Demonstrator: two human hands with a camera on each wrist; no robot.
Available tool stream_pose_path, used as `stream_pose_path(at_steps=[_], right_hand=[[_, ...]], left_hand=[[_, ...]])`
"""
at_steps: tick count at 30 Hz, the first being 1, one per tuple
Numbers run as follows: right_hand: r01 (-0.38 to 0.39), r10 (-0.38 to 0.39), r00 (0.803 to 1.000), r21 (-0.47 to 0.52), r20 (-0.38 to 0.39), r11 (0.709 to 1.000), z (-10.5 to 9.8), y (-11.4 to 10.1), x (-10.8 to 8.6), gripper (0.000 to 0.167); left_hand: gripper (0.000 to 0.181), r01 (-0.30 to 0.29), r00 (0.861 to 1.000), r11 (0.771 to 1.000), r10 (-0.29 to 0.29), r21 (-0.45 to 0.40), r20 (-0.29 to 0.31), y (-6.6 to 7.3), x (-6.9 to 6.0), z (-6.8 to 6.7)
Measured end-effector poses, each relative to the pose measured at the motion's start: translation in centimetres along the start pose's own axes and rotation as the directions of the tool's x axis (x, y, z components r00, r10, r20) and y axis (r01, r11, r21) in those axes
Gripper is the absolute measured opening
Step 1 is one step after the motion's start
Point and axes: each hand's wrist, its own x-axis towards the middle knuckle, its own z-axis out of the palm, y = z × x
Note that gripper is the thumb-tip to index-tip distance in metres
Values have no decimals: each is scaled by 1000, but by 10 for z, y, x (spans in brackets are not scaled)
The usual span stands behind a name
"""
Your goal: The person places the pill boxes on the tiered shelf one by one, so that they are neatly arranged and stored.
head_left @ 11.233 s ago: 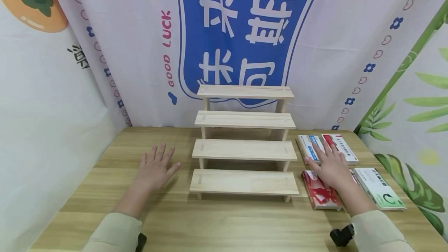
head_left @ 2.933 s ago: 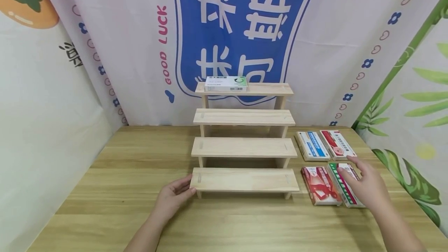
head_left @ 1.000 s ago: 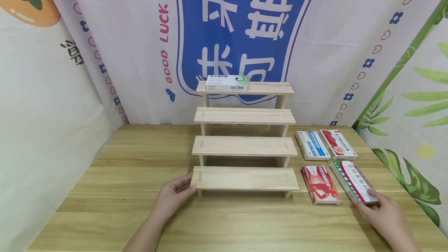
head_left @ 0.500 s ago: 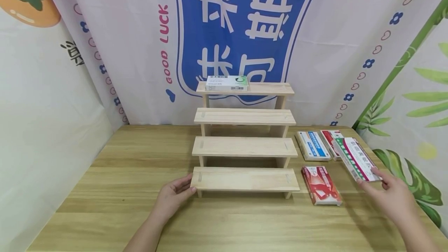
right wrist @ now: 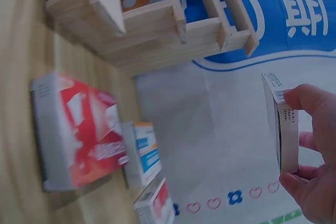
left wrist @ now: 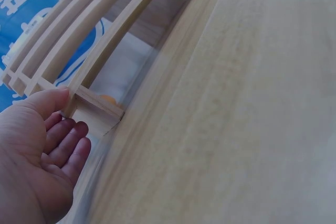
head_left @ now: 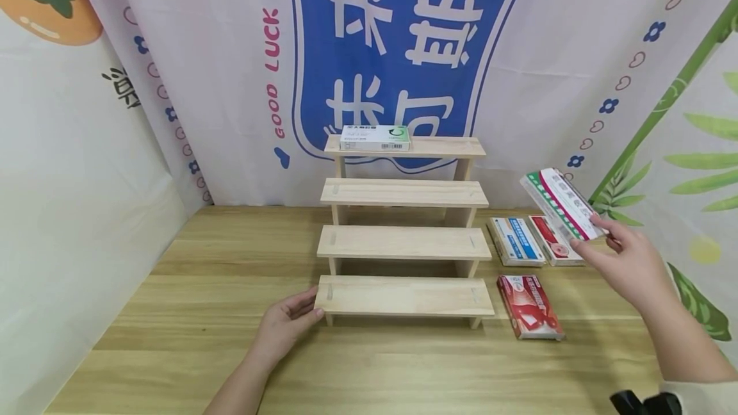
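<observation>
My right hand pinches a medicine box, white with green and magenta stripes, by its near end. It is raised over the table at the right; the right wrist view shows the thumb and fingers on the edges of the box. My left hand grips the left end of the lowest step of a wooden four-step display rack. In the left wrist view the thumb of that hand lies on the board's edge with fingers curled under. A white and green medicine box lies on the top step, left side.
Right of the rack, a red medicine box lies on the wooden table. Behind it are a blue and white box and a red and white box, partly under the raised box. A printed cloth hangs behind.
My right hand has lifted the striped medicine box off the table, up and toward the back. Earlier, the white and green box went from the table to the top step. The left hand stays put.
</observation>
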Motion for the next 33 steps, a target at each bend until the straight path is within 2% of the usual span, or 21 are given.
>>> stream_pose_path(at_steps=[8, 16, 24, 33], right_hand=[[91, -91, 996, 0, 11, 996, -8, -44, 28, 79], [113, -114, 989, 17, 89, 993, -4, -84, 50, 82], [144, -146, 980, 23, 134, 989, 4, -113, 69, 81], [138, -141, 973, 27, 184, 990, 14, -135, 88, 78]], left_hand=[[49, -3, 1000, 1000, 4, -2, 4, -1, 0, 0], [49, -8, 1000, 1000, 8, -6, 2, -3, 1, 0], [49, -6, 1000, 1000, 6, -3, 0, -3, 0, -1], [49, -5, 1000, 1000, 5, -10, 1, -5, 2, 0]])
